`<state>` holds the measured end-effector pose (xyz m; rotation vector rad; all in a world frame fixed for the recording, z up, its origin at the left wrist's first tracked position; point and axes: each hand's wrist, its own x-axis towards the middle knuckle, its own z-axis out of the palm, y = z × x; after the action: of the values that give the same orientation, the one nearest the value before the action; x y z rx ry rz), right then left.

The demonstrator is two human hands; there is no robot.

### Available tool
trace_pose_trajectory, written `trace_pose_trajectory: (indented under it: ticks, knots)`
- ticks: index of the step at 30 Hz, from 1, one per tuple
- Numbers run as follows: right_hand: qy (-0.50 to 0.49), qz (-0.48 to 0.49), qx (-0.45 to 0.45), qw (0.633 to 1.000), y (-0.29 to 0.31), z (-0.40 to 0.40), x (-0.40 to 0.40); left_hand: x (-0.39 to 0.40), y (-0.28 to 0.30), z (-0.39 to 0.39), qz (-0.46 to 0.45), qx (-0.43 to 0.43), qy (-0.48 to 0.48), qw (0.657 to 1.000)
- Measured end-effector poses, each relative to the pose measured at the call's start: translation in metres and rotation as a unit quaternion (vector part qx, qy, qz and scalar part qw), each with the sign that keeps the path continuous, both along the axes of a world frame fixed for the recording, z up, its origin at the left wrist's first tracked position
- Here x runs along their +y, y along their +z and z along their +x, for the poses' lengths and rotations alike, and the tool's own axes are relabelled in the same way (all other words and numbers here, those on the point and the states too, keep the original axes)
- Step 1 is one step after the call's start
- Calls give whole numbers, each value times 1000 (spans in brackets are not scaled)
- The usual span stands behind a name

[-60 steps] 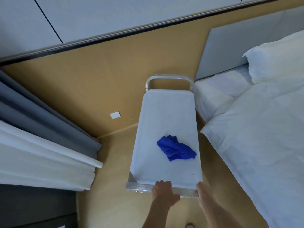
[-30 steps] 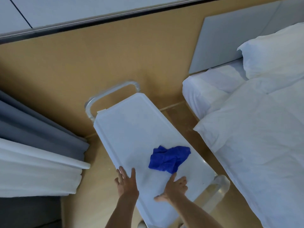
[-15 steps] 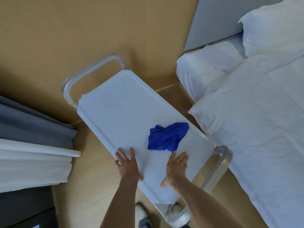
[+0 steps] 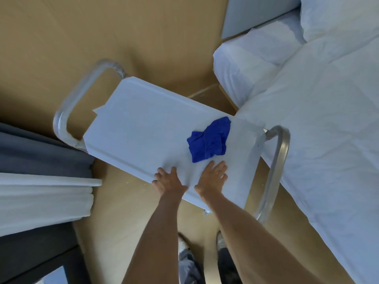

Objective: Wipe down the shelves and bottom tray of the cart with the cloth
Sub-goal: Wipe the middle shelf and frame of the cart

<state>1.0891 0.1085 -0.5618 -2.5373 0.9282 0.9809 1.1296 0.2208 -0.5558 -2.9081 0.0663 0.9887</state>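
We press our left hand and right hand flat, fingers straight, on the cart's white top shelf near its front edge, each grip open and holding nothing. The crumpled blue cloth lies on the shelf just beyond our right fingertips, beside the bed.

Both bare forearms are extended forward from the bottom of the frame, side by side. The left hand is laid palm down with fingers spread and straight. The right hand is likewise pressed flat, fingers straight and together, just beside the left; nothing is gripped by either.
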Motion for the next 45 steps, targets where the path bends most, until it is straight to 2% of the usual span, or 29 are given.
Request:
trace_pose_trajectory:
  ticks: [2,4,7,19,34,45]
  knots:
    - [-6,55,-18,998,-4,-6,19,13,5,30,-24,-6,-5,1000]
    - [9,72,-17,997,-8,-8,27,23,6,59,13,0,-29,1000]
    - [23,70,-12,997,-15,-4,23,36,-2,78,63,23,-35,997]
    - [116,29,29,992,-12,57,-25,10,-12,92,34,-8,32,999]
    - [236,-59,56,968,-16,235,-99,-61,-27,214,-63,-6,217,974]
    - [306,-80,36,948,-22,343,-154,-122,-24,297,-51,22,288,956]
